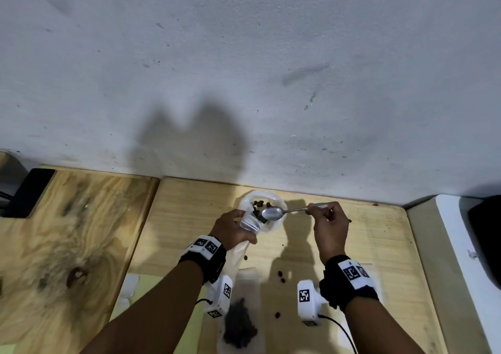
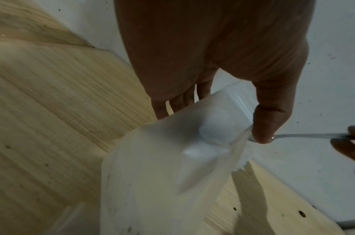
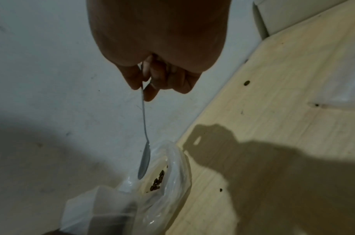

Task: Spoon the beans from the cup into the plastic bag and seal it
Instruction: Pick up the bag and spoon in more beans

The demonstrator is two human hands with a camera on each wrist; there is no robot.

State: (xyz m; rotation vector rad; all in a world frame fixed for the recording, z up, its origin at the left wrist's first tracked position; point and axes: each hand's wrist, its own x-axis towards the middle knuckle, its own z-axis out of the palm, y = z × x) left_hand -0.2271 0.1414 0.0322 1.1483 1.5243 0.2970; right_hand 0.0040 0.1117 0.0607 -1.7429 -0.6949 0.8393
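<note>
My left hand (image 1: pixel 233 229) grips the raised mouth of a translucent zip bag (image 1: pixel 246 279). The bag runs back toward me along the table, with a dark heap of beans (image 1: pixel 240 322) in its lower end. In the left wrist view my thumb (image 2: pixel 267 120) presses on the bag (image 2: pixel 162 174) near its zip strip. My right hand (image 1: pixel 329 223) pinches the handle of a metal spoon (image 1: pixel 272 214). Its bowl looks empty and hovers over a white plastic cup (image 1: pixel 267 197) by the wall. The right wrist view shows the spoon (image 3: pixel 144 127) edge-on above the cup (image 3: pixel 178 163), which holds a few beans (image 3: pixel 157 182).
Loose beans (image 1: pixel 280 273) lie scattered on the light wooden table (image 1: pixel 366 245). A white wall (image 1: pixel 244 82) stands just behind the cup. A white appliance (image 1: pixel 447 245) borders the table on the right, and a dark object (image 1: pixel 29 191) sits at the far left.
</note>
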